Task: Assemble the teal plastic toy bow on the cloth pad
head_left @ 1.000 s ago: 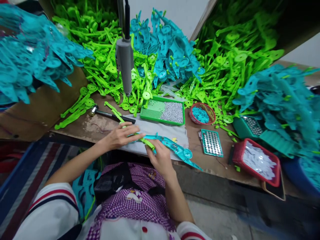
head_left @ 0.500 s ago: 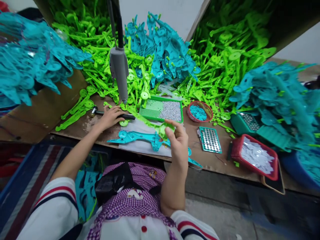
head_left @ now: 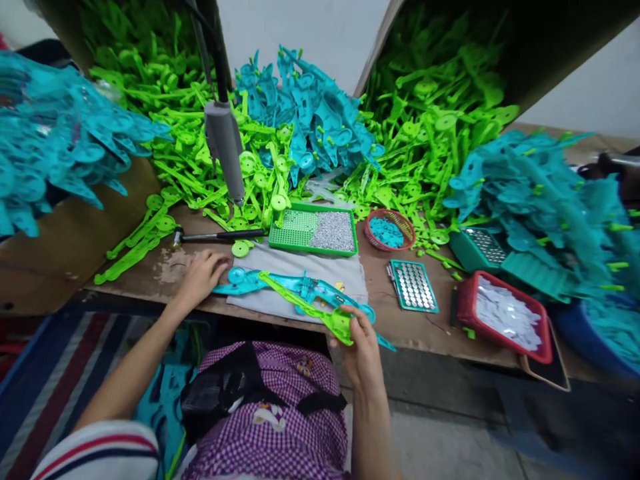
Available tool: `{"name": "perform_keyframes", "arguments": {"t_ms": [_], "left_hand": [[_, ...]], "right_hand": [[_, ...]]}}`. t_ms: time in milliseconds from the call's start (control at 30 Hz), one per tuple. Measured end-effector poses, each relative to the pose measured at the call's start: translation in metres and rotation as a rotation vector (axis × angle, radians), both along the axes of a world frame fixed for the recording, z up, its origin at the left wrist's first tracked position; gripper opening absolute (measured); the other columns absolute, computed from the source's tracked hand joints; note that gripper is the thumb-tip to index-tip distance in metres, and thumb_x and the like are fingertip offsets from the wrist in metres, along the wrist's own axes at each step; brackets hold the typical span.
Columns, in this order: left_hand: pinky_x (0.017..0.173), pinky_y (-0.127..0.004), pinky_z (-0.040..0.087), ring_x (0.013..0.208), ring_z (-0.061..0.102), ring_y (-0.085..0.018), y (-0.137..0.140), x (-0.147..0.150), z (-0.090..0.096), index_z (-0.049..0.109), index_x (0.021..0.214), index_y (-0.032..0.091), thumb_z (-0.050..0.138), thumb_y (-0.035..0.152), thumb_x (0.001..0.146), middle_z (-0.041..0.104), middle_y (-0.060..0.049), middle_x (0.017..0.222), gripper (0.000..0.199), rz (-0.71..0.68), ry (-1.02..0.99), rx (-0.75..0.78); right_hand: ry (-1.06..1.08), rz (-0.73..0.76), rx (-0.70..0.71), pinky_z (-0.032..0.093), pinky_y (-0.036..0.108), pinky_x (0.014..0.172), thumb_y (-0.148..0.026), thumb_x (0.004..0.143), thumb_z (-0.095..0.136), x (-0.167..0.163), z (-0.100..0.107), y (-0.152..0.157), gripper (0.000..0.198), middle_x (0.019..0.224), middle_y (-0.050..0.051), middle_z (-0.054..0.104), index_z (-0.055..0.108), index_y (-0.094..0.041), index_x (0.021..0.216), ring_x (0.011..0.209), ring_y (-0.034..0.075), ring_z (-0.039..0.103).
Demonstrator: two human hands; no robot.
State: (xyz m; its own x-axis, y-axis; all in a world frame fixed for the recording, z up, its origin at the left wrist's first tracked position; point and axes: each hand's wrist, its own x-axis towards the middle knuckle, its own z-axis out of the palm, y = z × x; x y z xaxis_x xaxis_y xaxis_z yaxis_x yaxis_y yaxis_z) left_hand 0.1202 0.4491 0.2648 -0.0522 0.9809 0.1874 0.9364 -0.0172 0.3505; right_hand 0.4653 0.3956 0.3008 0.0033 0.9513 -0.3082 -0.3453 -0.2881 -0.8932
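Closest to us, low in the middle of the frame, our right hand (head_left: 361,343) pinches the round end of a long green piece (head_left: 305,303) with curled fingers. The green piece slants up and to the left, lying across a long blue piece (head_left: 300,288). The blue piece rests flat on a gray cloth (head_left: 300,267) at the near edge of the table (head_left: 400,320).

To the left, our left hand (head_left: 203,275) lies on the table with its fingers together, their tips touching the round left end of the blue piece.

A bit farther back we see a hammer (head_left: 220,235) just beyond the left hand, a green tray (head_left: 314,230) of tiny silver bits, a small red basket (head_left: 390,230) and a little tray of round silver discs (head_left: 413,285). At the right sits a red bin (head_left: 505,317) of white pieces.

A gray tool (head_left: 224,143) hangs down over the table (its tip is above the hammer). Farthest back are big heaps of green parts (head_left: 430,133) and blue parts (head_left: 305,120).
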Motion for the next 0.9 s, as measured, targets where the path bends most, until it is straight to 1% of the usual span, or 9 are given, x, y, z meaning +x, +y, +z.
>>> {"name": "perform_keyframes", "arguments": {"t_ms": [100, 267, 400, 500, 567, 667, 733, 800, 900], "left_hand": [[0.086, -0.04, 0.04, 0.103, 0.058, -0.028, -0.016, -0.003, -0.006, 0.069, 0.1, 0.022, 0.052, 0.032, 0.092, 0.067, -0.009, 0.102, 0.021, 0.029, -0.008, -0.076], [0.086, -0.041, 0.04, 0.098, 0.06, -0.027, -0.019, 0.001, -0.002, 0.064, 0.086, 0.021, 0.047, 0.029, 0.093, 0.068, -0.008, 0.093, 0.02, -0.016, -0.017, -0.156], [0.081, -0.036, 0.045, 0.087, 0.063, -0.024, -0.023, 0.004, 0.009, 0.059, 0.092, 0.022, 0.042, 0.031, 0.095, 0.068, -0.006, 0.09, 0.02, -0.019, -0.167, -0.002], [0.078, -0.032, 0.048, 0.084, 0.065, -0.022, -0.032, 0.005, 0.017, 0.059, 0.097, 0.022, 0.041, 0.034, 0.096, 0.069, -0.006, 0.091, 0.022, -0.028, -0.234, 0.117], [0.079, -0.031, 0.049, 0.085, 0.065, -0.021, -0.037, 0.003, 0.019, 0.061, 0.096, 0.022, 0.043, 0.035, 0.096, 0.068, -0.006, 0.092, 0.022, -0.051, -0.22, 0.12], [0.08, -0.032, 0.049, 0.087, 0.063, -0.022, -0.038, -0.008, 0.015, 0.063, 0.097, 0.021, 0.046, 0.037, 0.094, 0.065, -0.006, 0.092, 0.023, -0.108, -0.159, 0.043], [0.081, -0.034, 0.049, 0.088, 0.062, -0.023, -0.034, -0.019, 0.008, 0.063, 0.096, 0.021, 0.046, 0.036, 0.094, 0.062, -0.007, 0.092, 0.023, -0.146, -0.109, -0.008], [0.081, -0.036, 0.049, 0.086, 0.06, -0.023, -0.028, -0.027, 0.001, 0.062, 0.088, 0.02, 0.045, 0.034, 0.093, 0.06, -0.007, 0.089, 0.022, -0.165, -0.048, -0.048], [0.08, -0.037, 0.048, 0.083, 0.058, -0.025, -0.02, -0.03, -0.003, 0.056, 0.078, 0.02, 0.044, 0.028, 0.092, 0.059, -0.008, 0.083, 0.02, -0.134, 0.027, -0.065]], "right_hand": [[0.016, 0.017, -0.018, 0.049, 0.024, 0.046, -0.053, 0.071, 0.077, -0.002, -0.002, 0.003, 0.039, 0.076, -0.002, 0.065, 0.069, -0.025, 0.096, 0.049, 0.009, 0.055], [0.0, 0.029, -0.017, 0.051, 0.026, 0.049, -0.054, 0.069, 0.078, -0.006, -0.005, 0.01, 0.04, 0.078, -0.001, 0.066, 0.071, -0.023, 0.094, 0.047, 0.009, 0.054], [-0.029, 0.025, 0.013, 0.049, 0.026, 0.047, -0.054, 0.072, 0.075, -0.004, -0.006, 0.011, 0.036, 0.073, -0.001, 0.063, 0.072, -0.024, 0.093, 0.049, 0.01, 0.055], [-0.058, 0.048, 0.034, 0.05, 0.026, 0.047, -0.054, 0.075, 0.073, -0.006, -0.007, 0.012, 0.036, 0.079, 0.001, 0.065, 0.071, -0.024, 0.094, 0.053, 0.012, 0.058], [-0.065, 0.054, 0.031, 0.051, 0.026, 0.049, -0.055, 0.074, 0.073, -0.008, -0.008, 0.013, 0.037, 0.088, 0.003, 0.067, 0.071, -0.024, 0.096, 0.058, 0.013, 0.06], [-0.069, 0.062, 0.016, 0.053, 0.027, 0.05, -0.055, 0.073, 0.074, -0.011, -0.01, 0.015, 0.039, 0.097, 0.004, 0.067, 0.07, -0.025, 0.098, 0.061, 0.013, 0.061], [-0.075, 0.067, 0.009, 0.053, 0.027, 0.05, -0.055, 0.072, 0.075, -0.012, -0.011, 0.015, 0.04, 0.096, 0.003, 0.066, 0.07, -0.025, 0.098, 0.06, 0.012, 0.06], [-0.083, 0.061, 0.005, 0.053, 0.027, 0.051, -0.056, 0.071, 0.075, -0.013, -0.012, 0.015, 0.042, 0.093, 0.003, 0.065, 0.07, -0.024, 0.098, 0.06, 0.012, 0.059], [-0.093, 0.046, 0.003, 0.053, 0.027, 0.051, -0.057, 0.071, 0.074, -0.014, -0.012, 0.013, 0.045, 0.091, 0.002, 0.065, 0.068, -0.024, 0.1, 0.061, 0.012, 0.06]]}}
